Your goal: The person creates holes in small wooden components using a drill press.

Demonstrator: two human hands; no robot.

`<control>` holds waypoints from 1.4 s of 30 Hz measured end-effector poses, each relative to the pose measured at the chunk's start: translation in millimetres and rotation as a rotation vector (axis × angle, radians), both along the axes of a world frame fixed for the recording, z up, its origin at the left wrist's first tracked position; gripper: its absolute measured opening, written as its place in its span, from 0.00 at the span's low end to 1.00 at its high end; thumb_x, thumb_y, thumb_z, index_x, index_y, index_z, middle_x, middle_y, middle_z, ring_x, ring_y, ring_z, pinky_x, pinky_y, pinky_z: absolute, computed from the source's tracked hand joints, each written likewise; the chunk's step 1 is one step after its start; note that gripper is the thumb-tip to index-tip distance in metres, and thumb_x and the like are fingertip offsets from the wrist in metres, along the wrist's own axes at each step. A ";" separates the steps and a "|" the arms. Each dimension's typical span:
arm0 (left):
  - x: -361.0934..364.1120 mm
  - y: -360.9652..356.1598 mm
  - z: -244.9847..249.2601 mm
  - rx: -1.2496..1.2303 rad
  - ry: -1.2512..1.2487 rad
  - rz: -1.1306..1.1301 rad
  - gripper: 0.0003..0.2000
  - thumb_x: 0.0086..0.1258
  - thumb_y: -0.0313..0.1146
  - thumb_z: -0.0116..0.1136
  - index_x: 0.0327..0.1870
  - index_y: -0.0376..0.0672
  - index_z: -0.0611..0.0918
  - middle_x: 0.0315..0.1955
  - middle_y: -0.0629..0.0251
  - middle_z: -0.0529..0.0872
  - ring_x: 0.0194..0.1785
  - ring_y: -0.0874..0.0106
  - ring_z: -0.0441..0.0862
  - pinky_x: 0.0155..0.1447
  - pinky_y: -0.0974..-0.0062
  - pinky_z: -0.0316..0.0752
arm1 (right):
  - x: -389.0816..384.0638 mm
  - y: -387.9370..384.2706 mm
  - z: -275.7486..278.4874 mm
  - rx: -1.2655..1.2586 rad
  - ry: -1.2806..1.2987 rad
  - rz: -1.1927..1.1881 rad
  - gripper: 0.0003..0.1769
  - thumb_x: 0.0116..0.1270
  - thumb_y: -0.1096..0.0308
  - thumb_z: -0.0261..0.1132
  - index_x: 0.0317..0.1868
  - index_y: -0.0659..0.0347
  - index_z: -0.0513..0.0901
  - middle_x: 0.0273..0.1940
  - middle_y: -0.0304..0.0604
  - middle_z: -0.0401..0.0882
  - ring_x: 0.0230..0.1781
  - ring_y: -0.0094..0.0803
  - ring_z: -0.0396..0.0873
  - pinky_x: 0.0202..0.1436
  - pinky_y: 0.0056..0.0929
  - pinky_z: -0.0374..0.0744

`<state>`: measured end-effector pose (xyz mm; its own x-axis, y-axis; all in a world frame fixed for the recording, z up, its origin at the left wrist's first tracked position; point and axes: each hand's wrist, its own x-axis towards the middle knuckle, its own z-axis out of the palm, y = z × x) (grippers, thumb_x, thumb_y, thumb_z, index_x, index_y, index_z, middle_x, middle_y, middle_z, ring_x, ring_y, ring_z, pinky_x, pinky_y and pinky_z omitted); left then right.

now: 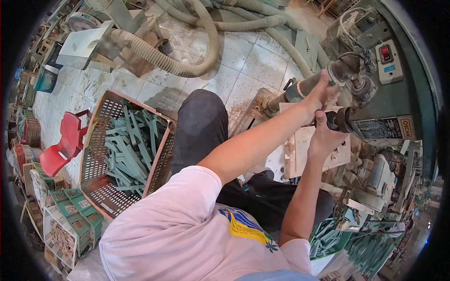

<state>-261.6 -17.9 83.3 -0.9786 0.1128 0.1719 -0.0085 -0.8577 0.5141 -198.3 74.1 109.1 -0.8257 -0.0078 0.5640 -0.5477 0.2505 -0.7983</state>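
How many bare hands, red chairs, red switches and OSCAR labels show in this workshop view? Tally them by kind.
Left hand and right hand: 2
Red chair: 1
Red switch: 1
OSCAR label: 1
Total: 5

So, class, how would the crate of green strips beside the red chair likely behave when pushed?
The crate would probably feel heavy, since many strips are piled inside. Its perforated walls look like plastic, so they may flex slightly. The strips lie at mixed angles, apparently loose, so they would likely shift if it tipped.
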 end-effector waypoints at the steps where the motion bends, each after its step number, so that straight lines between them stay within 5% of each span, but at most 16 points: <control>1: 7.2 -3.2 -0.1 0.007 -0.025 -0.012 0.56 0.66 0.81 0.28 0.81 0.37 0.51 0.79 0.58 0.55 0.80 0.69 0.53 0.81 0.70 0.49 | -0.1 -1.7 0.6 -0.003 -0.014 0.000 0.38 0.58 0.57 0.82 0.60 0.68 0.73 0.54 0.42 0.77 0.53 0.30 0.76 0.61 0.30 0.73; 6: 26.1 17.3 5.6 -0.023 -0.077 0.079 0.53 0.71 0.77 0.28 0.77 0.29 0.58 0.70 0.57 0.71 0.74 0.68 0.66 0.78 0.74 0.55 | -1.4 31.2 -14.2 0.060 -0.120 0.101 0.38 0.62 0.53 0.77 0.64 0.67 0.72 0.57 0.43 0.77 0.55 0.33 0.76 0.63 0.31 0.73; 9: 50.2 20.4 22.1 -0.535 -0.043 0.328 0.49 0.75 0.72 0.24 0.73 0.29 0.68 0.70 0.53 0.74 0.75 0.64 0.66 0.78 0.72 0.54 | -16.8 63.2 -14.7 -0.647 -0.462 0.700 0.38 0.68 0.49 0.66 0.71 0.63 0.69 0.67 0.45 0.74 0.68 0.39 0.72 0.73 0.40 0.68; 12: 63.1 34.5 37.1 -0.657 -0.120 0.597 0.37 0.82 0.62 0.21 0.69 0.40 0.74 0.64 0.39 0.77 0.71 0.50 0.71 0.74 0.60 0.61 | -73.4 72.2 -21.9 -0.834 -0.762 0.630 0.35 0.76 0.50 0.55 0.76 0.61 0.63 0.72 0.45 0.68 0.72 0.39 0.68 0.77 0.42 0.64; 13: 61.9 40.4 30.7 -0.649 -0.102 0.572 0.37 0.82 0.62 0.21 0.69 0.40 0.74 0.64 0.39 0.77 0.71 0.50 0.71 0.74 0.60 0.61 | -95.8 61.3 -18.7 -0.297 -0.567 0.675 0.35 0.77 0.50 0.52 0.77 0.60 0.62 0.74 0.44 0.66 0.73 0.38 0.66 0.78 0.41 0.62; 15: 56.8 51.2 11.9 -0.668 -0.020 0.786 0.36 0.84 0.55 0.21 0.79 0.31 0.54 0.79 0.50 0.56 0.83 0.63 0.49 0.82 0.70 0.41 | -131.0 28.9 -7.4 0.406 -0.235 0.692 0.38 0.77 0.46 0.49 0.79 0.60 0.59 0.78 0.43 0.60 0.77 0.36 0.61 0.80 0.39 0.56; 17: 64.8 50.2 20.5 -0.742 -0.029 0.809 0.36 0.84 0.55 0.21 0.79 0.32 0.52 0.80 0.48 0.52 0.83 0.60 0.45 0.82 0.67 0.39 | -139.7 4.8 -1.7 0.570 -0.097 0.690 0.41 0.76 0.42 0.49 0.79 0.60 0.57 0.80 0.42 0.56 0.79 0.35 0.56 0.81 0.37 0.52; 19: 73.5 51.5 28.1 -0.863 -0.073 0.868 0.36 0.84 0.55 0.20 0.80 0.32 0.48 0.81 0.46 0.47 0.84 0.56 0.40 0.83 0.62 0.34 | -139.1 -8.8 -9.2 -0.449 -0.807 1.324 0.48 0.72 0.36 0.52 0.80 0.60 0.54 0.82 0.41 0.48 0.83 0.32 0.45 0.83 0.34 0.45; 23: 71.4 57.9 38.9 -0.838 -0.197 0.886 0.38 0.83 0.58 0.20 0.80 0.33 0.46 0.80 0.45 0.47 0.84 0.54 0.38 0.83 0.61 0.34 | -121.4 1.8 -11.8 -0.391 -0.620 1.488 0.53 0.69 0.32 0.53 0.80 0.63 0.52 0.83 0.42 0.44 0.84 0.31 0.38 0.83 0.32 0.41; 25: 42.6 34.7 55.6 0.084 -0.126 0.494 0.40 0.82 0.60 0.20 0.80 0.32 0.47 0.80 0.44 0.48 0.84 0.53 0.38 0.83 0.60 0.35 | -74.4 42.0 -11.8 -0.436 -0.766 0.992 0.49 0.71 0.32 0.51 0.78 0.64 0.58 0.80 0.45 0.52 0.82 0.35 0.47 0.81 0.34 0.48; 28: -65.3 -19.0 -24.4 -0.871 -0.525 0.847 0.39 0.82 0.58 0.27 0.78 0.27 0.50 0.79 0.39 0.47 0.83 0.51 0.41 0.83 0.57 0.39 | 109.7 128.3 -2.5 -0.387 -0.875 0.942 0.47 0.73 0.35 0.53 0.76 0.66 0.61 0.77 0.48 0.58 0.78 0.37 0.54 0.79 0.35 0.55; 34: -50.4 -91.3 -130.2 -1.085 -0.507 1.095 0.36 0.81 0.55 0.37 0.74 0.27 0.64 0.76 0.39 0.57 0.82 0.48 0.47 0.81 0.59 0.46 | 246.4 193.8 10.1 -0.396 -0.979 0.662 0.42 0.76 0.41 0.56 0.72 0.71 0.66 0.70 0.52 0.71 0.71 0.41 0.69 0.73 0.38 0.69; 36: -45.5 -122.7 -155.1 -1.417 -0.572 0.810 0.30 0.78 0.54 0.45 0.60 0.30 0.81 0.64 0.37 0.76 0.73 0.48 0.67 0.75 0.58 0.60 | 242.9 205.8 -2.4 -0.339 -1.009 0.300 0.44 0.70 0.40 0.64 0.69 0.71 0.70 0.67 0.56 0.74 0.65 0.46 0.77 0.63 0.44 0.80; 38: -37.2 -127.7 -141.9 -1.393 -0.708 0.793 0.26 0.75 0.52 0.51 0.46 0.34 0.87 0.46 0.40 0.87 0.57 0.48 0.82 0.64 0.55 0.73 | 234.7 224.5 -12.0 -0.509 -0.933 0.134 0.35 0.70 0.46 0.67 0.66 0.66 0.74 0.62 0.52 0.79 0.56 0.43 0.83 0.56 0.43 0.84; 40: -26.4 -143.5 -135.8 -1.458 -0.638 0.736 0.23 0.71 0.52 0.57 0.46 0.38 0.89 0.33 0.51 0.90 0.39 0.56 0.86 0.48 0.59 0.78 | 226.7 243.4 -12.4 -0.734 -0.798 0.132 0.33 0.71 0.48 0.67 0.65 0.65 0.73 0.59 0.51 0.81 0.53 0.40 0.83 0.54 0.41 0.84; 42: -25.6 -183.6 -158.4 -1.343 -0.580 0.491 0.21 0.71 0.51 0.59 0.47 0.42 0.89 0.33 0.60 0.88 0.36 0.66 0.82 0.41 0.64 0.75 | 229.5 278.2 -24.2 -0.812 -0.734 0.147 0.30 0.73 0.51 0.66 0.66 0.64 0.74 0.59 0.48 0.81 0.55 0.37 0.82 0.56 0.40 0.84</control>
